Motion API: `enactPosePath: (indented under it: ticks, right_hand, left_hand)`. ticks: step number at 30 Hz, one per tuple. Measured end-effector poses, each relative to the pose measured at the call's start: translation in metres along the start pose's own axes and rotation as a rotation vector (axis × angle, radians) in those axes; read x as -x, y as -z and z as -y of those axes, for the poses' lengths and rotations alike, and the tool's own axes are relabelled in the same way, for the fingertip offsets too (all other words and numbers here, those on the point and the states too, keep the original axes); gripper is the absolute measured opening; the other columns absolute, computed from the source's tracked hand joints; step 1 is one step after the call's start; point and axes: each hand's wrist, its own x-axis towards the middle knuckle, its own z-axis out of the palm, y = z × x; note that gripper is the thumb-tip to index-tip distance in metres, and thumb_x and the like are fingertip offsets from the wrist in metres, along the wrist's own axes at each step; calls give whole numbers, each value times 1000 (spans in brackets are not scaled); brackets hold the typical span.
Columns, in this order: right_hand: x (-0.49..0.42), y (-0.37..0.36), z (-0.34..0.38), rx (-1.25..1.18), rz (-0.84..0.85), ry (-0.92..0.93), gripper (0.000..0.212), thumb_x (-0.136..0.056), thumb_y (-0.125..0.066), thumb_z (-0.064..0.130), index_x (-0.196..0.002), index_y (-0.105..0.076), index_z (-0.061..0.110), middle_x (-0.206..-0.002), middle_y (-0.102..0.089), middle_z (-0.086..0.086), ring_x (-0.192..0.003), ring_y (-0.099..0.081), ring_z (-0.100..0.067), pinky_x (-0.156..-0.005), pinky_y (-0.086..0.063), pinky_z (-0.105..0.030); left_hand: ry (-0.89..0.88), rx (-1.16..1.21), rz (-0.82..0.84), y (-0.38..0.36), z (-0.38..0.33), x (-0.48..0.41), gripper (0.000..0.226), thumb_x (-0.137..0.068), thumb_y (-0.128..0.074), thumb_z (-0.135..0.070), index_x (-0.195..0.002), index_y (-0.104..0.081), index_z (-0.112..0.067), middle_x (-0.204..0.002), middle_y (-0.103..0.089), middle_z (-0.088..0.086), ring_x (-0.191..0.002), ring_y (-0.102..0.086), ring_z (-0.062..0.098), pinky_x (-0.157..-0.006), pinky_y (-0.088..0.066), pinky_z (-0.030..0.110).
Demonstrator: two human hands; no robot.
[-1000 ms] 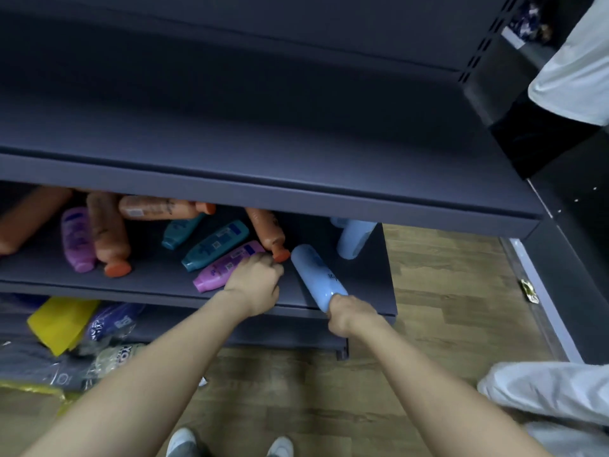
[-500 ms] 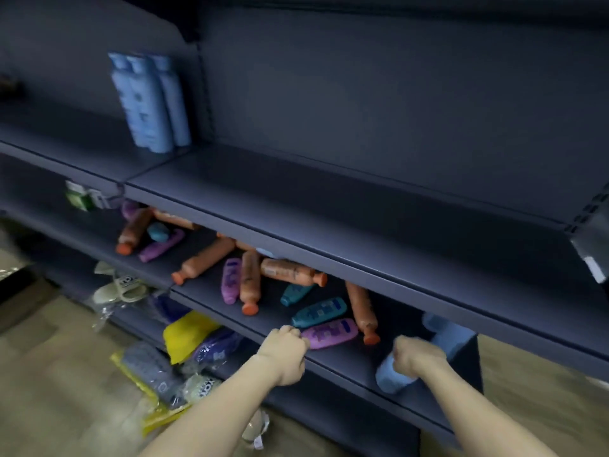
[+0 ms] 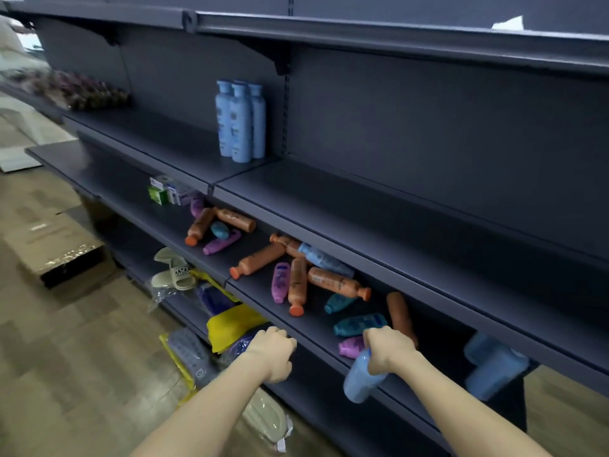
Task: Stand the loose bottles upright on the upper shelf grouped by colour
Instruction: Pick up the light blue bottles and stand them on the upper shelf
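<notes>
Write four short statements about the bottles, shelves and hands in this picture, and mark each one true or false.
1. Three light blue bottles stand upright on the upper shelf. True.
2. The right hand holds an orange bottle. False: it grips a light blue bottle at the front edge of the lower shelf.
3. The orange bottles on the lower shelf lie on their sides. True.
4. Purple bottles stand upright on the upper shelf. False: the purple bottles lie on the lower shelf among the others.
</notes>
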Motion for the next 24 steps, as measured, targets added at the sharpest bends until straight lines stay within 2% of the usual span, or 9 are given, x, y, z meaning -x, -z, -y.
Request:
enactPosePath:
  ticks: [4,7,11,15,17,20,24]
  right_hand:
    - [11,19,52,-14,-89,145,35,-84,-48,11,-117,-54,21,-120,-56,-4,-108,-58,-27,-75,-43,-30]
    - [26,32,94,-30,-157,261,37,-85,-48,10,-119,-55,23,-121,-51,-2,-112,-54,-24,-79,-42,-30]
    - [48,42,147,-95,-229,389,37,-83,-48,9,-116,-57,23,-112,-48,-1,-111,-53,-25,-78,-41,-29]
    - [73,52,196,-154,-270,491,39,-79,-49,9,-113,-59,24,-108,-47,-2,-110,-53,-26,-82,-43,-30]
    - [87,58,219,-205,-288,536,40,-77,-52,9,-112,-61,25,-102,-44,1,-109,-53,-25,-77,-42,-28]
    - [107,68,253,-297,-307,611,42,-74,-57,9,-113,-62,25,-110,-51,0,-107,-53,-22,-74,-39,-25]
    - [133,82,288,-443,-353,703,40,-71,-61,8,-108,-66,23,-107,-58,3,-106,-54,-18,-76,-39,-24]
  left_hand:
    - [69,52,-11,-5,23,31,42,-92,-44,-27,-132,-45,-13,-131,-46,14,-124,-38,31,-99,-34,39]
    - [136,124,-16,-11,43,62,41,-92,-45,-28,-129,-46,-12,-129,-47,14,-123,-40,33,-98,-35,40]
    - [237,200,-27,-22,71,106,40,-91,-45,-27,-128,-45,-12,-127,-47,14,-122,-41,34,-95,-37,41]
    - [360,295,-53,-37,96,151,45,-91,-47,-29,-133,-40,-12,-131,-46,15,-123,-41,35,-98,-37,43]
    - [412,331,-70,-45,107,173,47,-91,-49,-30,-133,-39,-11,-131,-45,14,-124,-41,34,-98,-38,43]
    - [492,414,-104,-54,123,205,54,-89,-51,-30,-137,-34,-12,-133,-45,14,-126,-40,33,-99,-38,42]
    - [570,585,-212,-60,137,242,71,-86,-58,-32,-145,-22,-16,-136,-43,13,-128,-40,31,-100,-39,37]
